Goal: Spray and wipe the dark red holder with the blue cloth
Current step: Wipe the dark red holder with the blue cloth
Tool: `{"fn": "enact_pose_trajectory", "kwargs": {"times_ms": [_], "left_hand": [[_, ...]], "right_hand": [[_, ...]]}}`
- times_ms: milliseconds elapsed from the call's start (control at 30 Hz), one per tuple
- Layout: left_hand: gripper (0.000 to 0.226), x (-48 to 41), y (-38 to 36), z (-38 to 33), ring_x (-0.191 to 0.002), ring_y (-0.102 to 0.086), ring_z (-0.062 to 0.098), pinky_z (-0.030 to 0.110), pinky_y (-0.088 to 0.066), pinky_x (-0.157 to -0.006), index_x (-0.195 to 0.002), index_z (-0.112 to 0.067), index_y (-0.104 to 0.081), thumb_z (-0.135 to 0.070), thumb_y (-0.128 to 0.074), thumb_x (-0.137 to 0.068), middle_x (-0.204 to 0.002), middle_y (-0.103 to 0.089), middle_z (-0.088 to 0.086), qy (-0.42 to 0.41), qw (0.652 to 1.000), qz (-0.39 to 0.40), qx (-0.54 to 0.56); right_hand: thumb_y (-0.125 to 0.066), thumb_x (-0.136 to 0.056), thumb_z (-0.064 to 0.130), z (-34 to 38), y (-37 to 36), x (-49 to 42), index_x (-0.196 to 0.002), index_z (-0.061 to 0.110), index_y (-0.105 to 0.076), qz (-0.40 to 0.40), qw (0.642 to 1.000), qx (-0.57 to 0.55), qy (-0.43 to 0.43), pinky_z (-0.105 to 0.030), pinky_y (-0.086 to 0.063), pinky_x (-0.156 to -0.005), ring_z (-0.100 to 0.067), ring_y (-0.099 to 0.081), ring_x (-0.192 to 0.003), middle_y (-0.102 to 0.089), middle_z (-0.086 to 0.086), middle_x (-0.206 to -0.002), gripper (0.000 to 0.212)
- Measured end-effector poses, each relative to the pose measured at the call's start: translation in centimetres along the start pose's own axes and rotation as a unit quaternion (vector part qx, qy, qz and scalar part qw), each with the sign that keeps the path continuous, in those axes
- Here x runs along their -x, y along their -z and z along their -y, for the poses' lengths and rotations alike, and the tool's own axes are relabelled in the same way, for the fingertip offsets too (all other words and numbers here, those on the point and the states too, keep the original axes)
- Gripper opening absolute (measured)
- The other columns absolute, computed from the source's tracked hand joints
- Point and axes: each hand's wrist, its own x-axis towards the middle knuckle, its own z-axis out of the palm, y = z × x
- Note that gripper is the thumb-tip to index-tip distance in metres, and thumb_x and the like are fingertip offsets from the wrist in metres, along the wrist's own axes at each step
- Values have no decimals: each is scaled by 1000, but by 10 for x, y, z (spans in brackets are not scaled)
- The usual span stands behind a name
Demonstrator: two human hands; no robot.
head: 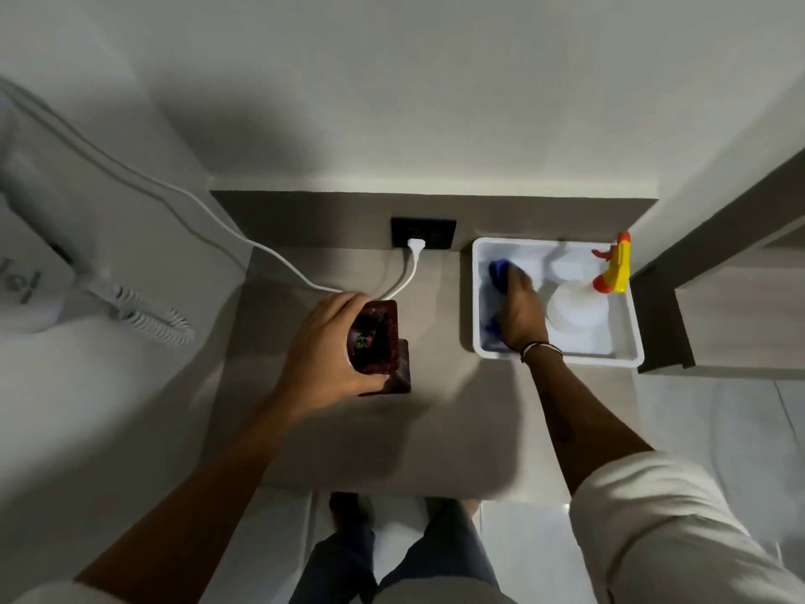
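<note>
Cable (279,259) behind holder (379,337); bottle (579,298) beside cloth (498,276).

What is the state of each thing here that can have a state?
Dark red holder: upright on the counter, open top, small items inside, held by the left hand.
Blue cloth: bunched in the white tray, under the right hand.
Spray bottle: in the tray, untouched.
White plug: plugged into the black socket.
Coiled cord: hanging slack.
</note>
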Motion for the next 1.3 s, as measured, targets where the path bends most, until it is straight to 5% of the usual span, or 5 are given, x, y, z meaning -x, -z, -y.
{"fn": "enact_pose_trajectory", "kwargs": {"times_ms": [233, 367, 567, 767, 1300], "left_hand": [[102, 29, 0, 53, -127, -53, 3, 14, -42, -107, -146, -39, -50, -44, -90, -52, -133, -50, -28, 5, 990, -3, 140], [102, 44, -6, 66, -124, -54, -4, 12, -44, -105, -144, -52, -49, -40, -87, -50, -132, -48, -41, 4, 986, -11, 166], [114, 63, -14, 90, -123, -42, -33, -7, -31, -98, -152, -13, -54, -44, -85, -47, -136, -41, -51, 41, 982, -23, 180], [93, 53, -10, 81, -116, -57, -13, 6, -44, -99, -135, -42, -57, -39, -89, -48, -129, -52, -40, 15, 984, -6, 176], [98, 60, -7, 81, -127, -61, -3, 19, -51, -106, -147, -43, -56, -52, -93, -56, -141, -62, -21, 148, 961, -53, 226]], "right_hand": [[-42, -94, -27, 54, -16, 132, -156, -12, -42, -236, 950, -205, 2, -22, -40, -125, -15, -50, -148, -48, -20, -160, 64], [-41, -113, 8, 126, -66, 197, -159, 19, -53, -109, 956, -244, 123, -59, -40, -126, -43, -49, -151, -52, -21, -163, 49], [-52, -100, -12, 96, -103, 185, -171, 13, 4, -22, 990, -16, 139, -42, -11, -139, -33, 10, -170, 21, -8, -178, 95], [-43, -91, -6, 157, -117, 201, -173, 17, 0, 11, 954, -142, 264, -39, -9, -140, -27, 0, -171, 5, -8, -183, 96], [-47, -100, -17, 72, -86, 176, -168, 0, -24, -38, 973, -227, -1, -23, -20, -136, -28, -29, -164, -28, -15, -175, 74]]}}
